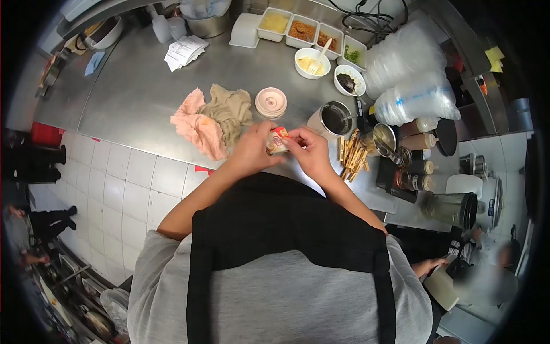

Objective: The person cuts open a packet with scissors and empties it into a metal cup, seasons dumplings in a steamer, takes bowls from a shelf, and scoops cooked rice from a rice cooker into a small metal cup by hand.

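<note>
Head view: left hand point(253, 150) and right hand point(311, 152) pinch a red-and-cream printed packet point(277, 141) by the steel counter's point(134, 97) near edge; half-hidden, probably light, flimsy, best gripped cornerwise!

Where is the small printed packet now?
In the head view, the packet is near the centre, held between the left hand and right hand, nearer the person than the pink container.
</note>
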Action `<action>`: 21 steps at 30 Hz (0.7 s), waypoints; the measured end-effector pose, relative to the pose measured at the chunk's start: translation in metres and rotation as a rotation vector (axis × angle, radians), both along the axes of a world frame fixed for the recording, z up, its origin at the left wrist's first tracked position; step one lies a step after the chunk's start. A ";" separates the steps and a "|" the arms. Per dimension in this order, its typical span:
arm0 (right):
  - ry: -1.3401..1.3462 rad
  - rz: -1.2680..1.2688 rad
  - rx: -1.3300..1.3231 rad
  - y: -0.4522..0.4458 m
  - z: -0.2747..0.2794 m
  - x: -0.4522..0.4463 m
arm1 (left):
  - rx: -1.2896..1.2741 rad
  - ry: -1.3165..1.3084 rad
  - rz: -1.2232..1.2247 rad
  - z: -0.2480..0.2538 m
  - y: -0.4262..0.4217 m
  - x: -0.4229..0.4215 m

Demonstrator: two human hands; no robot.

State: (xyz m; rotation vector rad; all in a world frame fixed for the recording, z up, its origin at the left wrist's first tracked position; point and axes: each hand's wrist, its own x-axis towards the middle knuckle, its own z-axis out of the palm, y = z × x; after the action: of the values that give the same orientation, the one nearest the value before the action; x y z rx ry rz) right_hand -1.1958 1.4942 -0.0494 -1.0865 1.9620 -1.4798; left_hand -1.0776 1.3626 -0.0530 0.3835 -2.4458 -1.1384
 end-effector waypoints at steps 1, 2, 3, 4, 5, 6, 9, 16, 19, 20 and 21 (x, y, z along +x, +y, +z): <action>-0.048 -0.009 -0.044 0.004 -0.002 -0.001 | 0.089 -0.010 -0.046 0.007 -0.001 -0.002; -0.097 -0.019 -0.087 0.008 -0.002 -0.002 | 0.179 -0.022 -0.094 0.013 -0.002 -0.002; -0.138 -0.020 -0.093 0.011 0.000 -0.003 | 0.269 -0.034 -0.144 0.015 -0.003 -0.003; -0.180 -0.022 -0.099 0.015 0.002 -0.003 | 0.363 -0.034 -0.139 0.015 -0.002 -0.006; -0.221 -0.027 -0.104 0.018 0.005 -0.003 | 0.458 -0.035 -0.136 0.015 0.000 -0.008; -0.191 -0.023 -0.102 0.021 0.007 -0.003 | 0.554 -0.036 -0.136 0.014 0.002 -0.012; -0.033 -0.074 -0.089 0.030 0.015 -0.002 | 0.338 0.053 -0.193 0.021 0.008 -0.018; -0.163 -0.132 -0.073 0.059 0.042 -0.008 | 0.597 -0.005 -0.281 0.011 0.027 -0.037; -0.131 -0.237 -0.100 0.070 0.041 -0.018 | 0.879 -0.058 -0.340 0.013 0.038 -0.047; -0.132 -0.272 -0.142 0.073 0.043 -0.022 | 0.911 -0.067 -0.363 0.015 0.045 -0.051; -0.140 -0.294 -0.184 0.077 0.046 -0.025 | 0.942 -0.075 -0.373 0.016 0.051 -0.052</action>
State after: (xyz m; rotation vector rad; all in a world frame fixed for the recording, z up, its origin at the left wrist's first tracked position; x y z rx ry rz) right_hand -1.2203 1.5709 -0.0033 -0.7632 1.9804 -1.8684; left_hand -1.1294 1.4137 -0.0366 0.2228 -1.9145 -2.4447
